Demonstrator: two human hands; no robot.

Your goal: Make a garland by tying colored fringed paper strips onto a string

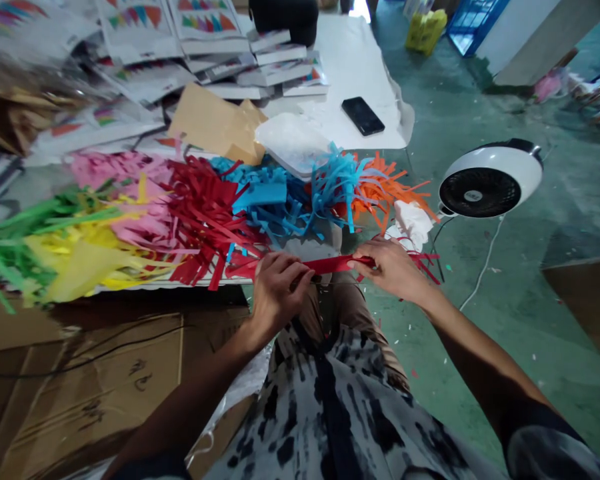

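A red tissue-paper tassel [330, 265] is stretched sideways between my two hands, just above the table's front edge. My left hand [281, 280] is closed around its left part, with red fringe showing past the fingers. At the other end, my right hand [387, 267] pinches the red paper, and thin red strips stick out to its right. Beyond my hands lie loose fringed papers in heaps: red [205, 213], blue [275, 193], orange [387, 187], pink [145, 220], yellow [80, 260] and green [25, 233].
Printed packets [140, 27] are piled at the back left. A brown paper piece [215, 120], a clear plastic tray [295, 140] and a black phone [363, 116] lie behind the heaps. A white fan [490, 179] stands right of the table. Cardboard boxes [105, 387] sit below left.
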